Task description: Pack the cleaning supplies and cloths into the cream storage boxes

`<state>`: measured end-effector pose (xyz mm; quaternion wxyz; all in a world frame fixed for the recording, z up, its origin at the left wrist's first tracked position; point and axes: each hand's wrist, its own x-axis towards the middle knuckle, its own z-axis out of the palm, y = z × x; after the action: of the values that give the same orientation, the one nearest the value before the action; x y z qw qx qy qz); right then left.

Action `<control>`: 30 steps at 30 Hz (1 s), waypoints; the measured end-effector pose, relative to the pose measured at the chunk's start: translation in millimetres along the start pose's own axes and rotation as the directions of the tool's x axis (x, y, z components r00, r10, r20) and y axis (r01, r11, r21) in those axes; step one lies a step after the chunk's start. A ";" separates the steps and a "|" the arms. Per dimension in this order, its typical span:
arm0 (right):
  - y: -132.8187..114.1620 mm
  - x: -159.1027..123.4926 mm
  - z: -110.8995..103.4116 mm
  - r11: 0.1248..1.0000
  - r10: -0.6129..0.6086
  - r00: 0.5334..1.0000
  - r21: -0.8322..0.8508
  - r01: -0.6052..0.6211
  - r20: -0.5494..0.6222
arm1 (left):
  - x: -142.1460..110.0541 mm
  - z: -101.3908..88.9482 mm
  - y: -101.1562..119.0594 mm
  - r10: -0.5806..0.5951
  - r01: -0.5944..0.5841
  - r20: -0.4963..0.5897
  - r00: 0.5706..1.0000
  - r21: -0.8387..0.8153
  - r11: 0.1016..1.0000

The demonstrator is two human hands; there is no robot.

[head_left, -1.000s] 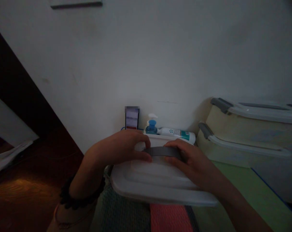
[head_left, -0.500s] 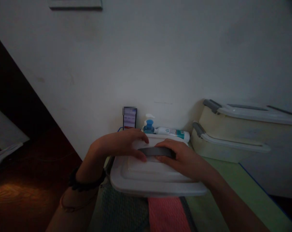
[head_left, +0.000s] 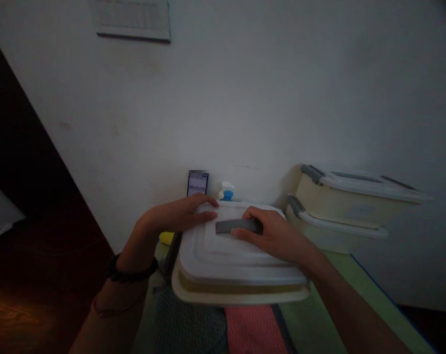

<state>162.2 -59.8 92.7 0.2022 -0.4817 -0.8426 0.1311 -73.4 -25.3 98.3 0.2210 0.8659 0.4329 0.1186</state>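
A white storage box lid (head_left: 223, 260) with a grey handle (head_left: 226, 226) is in front of me. My right hand (head_left: 270, 231) wraps its fingers and thumb round the handle's right part. At the lid's far left corner lies my left hand (head_left: 186, 214), fingers stretched over the top and thumb apart from them. The lid sits slightly raised over the cream storage box (head_left: 241, 297), with a gap along the near edge. What the box holds is hidden.
A phone (head_left: 197, 184) and a blue-topped pump bottle (head_left: 227, 192) stand by the wall behind the box. Two stacked cream boxes (head_left: 355, 204) are at the right. A red and dark green cloth (head_left: 255, 329) lies on the green tabletop (head_left: 341, 280).
The lid has come up off the box, opening a gap at the near side. My left hand has shifted from beside the handle to the lid's far left corner. The view has tilted up.
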 end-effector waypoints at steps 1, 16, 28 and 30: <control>0.1 0.5 0.6 1.000 -0.002 1.000 -0.008 0.002 -0.006 | 2.0 1.1 -0.2 -0.007 0.007 0.002 1.000 0.002 1.000; 6.7 -1.3 11.3 0.974 -0.228 0.963 -0.019 0.227 -0.147 | 9.1 1.5 3.9 -0.040 0.044 -0.087 0.995 0.048 0.998; 15.3 -5.7 -9.3 0.959 -0.275 0.954 -0.112 0.262 -0.120 | 14.9 2.7 2.9 0.055 -0.061 -0.115 0.992 -0.047 0.997; 19.9 -8.2 -18.7 0.958 -0.272 0.955 -0.132 0.256 -0.121 | 16.7 3.5 1.6 0.071 -0.084 -0.128 0.989 -0.105 0.991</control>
<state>189.7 -56.4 99.3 0.2476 -0.3832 -0.8896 0.0206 -61.0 -13.7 96.2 0.2360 0.8595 0.4046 0.2044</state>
